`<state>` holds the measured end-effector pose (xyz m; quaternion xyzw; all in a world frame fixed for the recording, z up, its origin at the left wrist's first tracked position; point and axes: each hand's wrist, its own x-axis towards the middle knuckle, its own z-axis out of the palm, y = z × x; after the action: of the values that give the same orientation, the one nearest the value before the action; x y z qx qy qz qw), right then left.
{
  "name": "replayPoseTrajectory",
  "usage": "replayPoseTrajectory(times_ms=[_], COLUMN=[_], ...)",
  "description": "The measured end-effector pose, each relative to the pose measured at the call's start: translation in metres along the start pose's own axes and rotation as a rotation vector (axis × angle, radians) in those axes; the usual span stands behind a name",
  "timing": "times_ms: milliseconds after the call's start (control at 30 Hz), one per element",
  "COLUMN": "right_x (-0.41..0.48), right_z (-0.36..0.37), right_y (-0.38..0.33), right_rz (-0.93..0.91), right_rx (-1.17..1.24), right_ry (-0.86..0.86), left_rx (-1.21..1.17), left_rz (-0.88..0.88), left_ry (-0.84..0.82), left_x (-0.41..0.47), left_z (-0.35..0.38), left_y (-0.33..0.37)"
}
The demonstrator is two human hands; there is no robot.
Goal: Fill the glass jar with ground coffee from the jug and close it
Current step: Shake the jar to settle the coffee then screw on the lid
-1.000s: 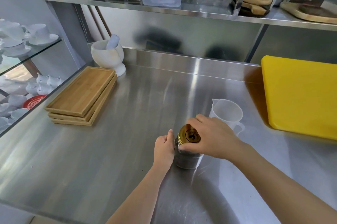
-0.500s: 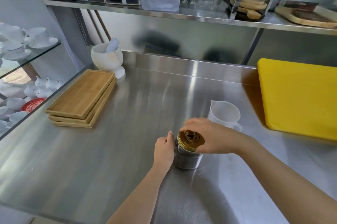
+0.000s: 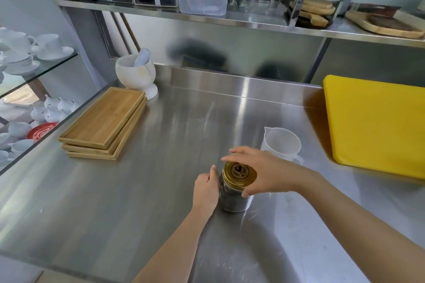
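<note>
A glass jar [image 3: 233, 201] filled with dark ground coffee stands on the steel counter, near the middle front. A gold lid [image 3: 239, 173] with a dark emblem sits flat on its mouth. My left hand [image 3: 205, 188] wraps the jar's left side and holds it. My right hand [image 3: 262, 171] curls around the lid from the right, thumb at the lid's near rim, fingers stretched over its far edge. The white plastic jug [image 3: 281, 145] stands upright just behind my right hand; it looks empty.
Stacked bamboo trays [image 3: 104, 125] lie at the left, with a white mortar and pestle [image 3: 138, 73] behind them. A yellow cutting board [image 3: 377, 126] lies at the right. A steel shelf [image 3: 230, 21] with containers runs overhead. Glass shelves of white cups [image 3: 27, 52] stand at far left.
The lid went from tilted in my right hand to lying flat on the jar's mouth. My right hand's fingers have spread around its rim. My left hand stayed on the jar.
</note>
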<state>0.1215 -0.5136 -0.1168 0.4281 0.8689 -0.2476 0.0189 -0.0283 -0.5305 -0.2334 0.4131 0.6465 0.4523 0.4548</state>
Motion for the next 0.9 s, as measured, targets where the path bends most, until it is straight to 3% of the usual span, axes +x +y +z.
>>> replayPoseTrajectory(times_ms=[133, 267, 367, 433, 533, 633, 733, 900], right_x=[0.004, 0.007, 0.005, 0.000, -0.004, 0.001, 0.004, 0.008], right_z=[0.006, 0.016, 0.015, 0.009, 0.001, 0.002, 0.003, 0.016], right_y=[0.002, -0.007, -0.005, 0.001, 0.001, -0.002, -0.002, -0.005], right_rz=[-0.033, 0.170, 0.264, 0.203, -0.033, -0.089, -0.043, 0.164], right_rx=[-0.046, -0.375, -0.357, -0.282, -0.161, -0.101, -0.137, -0.469], right_ry=[0.061, 0.258, 0.264, 0.198, 0.069, 0.024, 0.115, 0.329], left_rx=[0.008, 0.028, 0.042, 0.061, 0.051, 0.017, 0.008, -0.008], left_rz=[-0.002, 0.001, 0.004, 0.008, 0.012, -0.002, -0.006, -0.012], left_ry=[0.013, 0.016, 0.019, 0.029, 0.034, 0.032, 0.040, 0.032], left_x=[-0.001, -0.003, -0.004, -0.003, -0.003, -0.002, -0.003, -0.004], left_z=[-0.001, -0.001, -0.001, -0.001, 0.000, 0.000, 0.001, 0.001], left_y=[0.001, 0.002, 0.002, 0.003, 0.002, -0.001, -0.001, -0.003])
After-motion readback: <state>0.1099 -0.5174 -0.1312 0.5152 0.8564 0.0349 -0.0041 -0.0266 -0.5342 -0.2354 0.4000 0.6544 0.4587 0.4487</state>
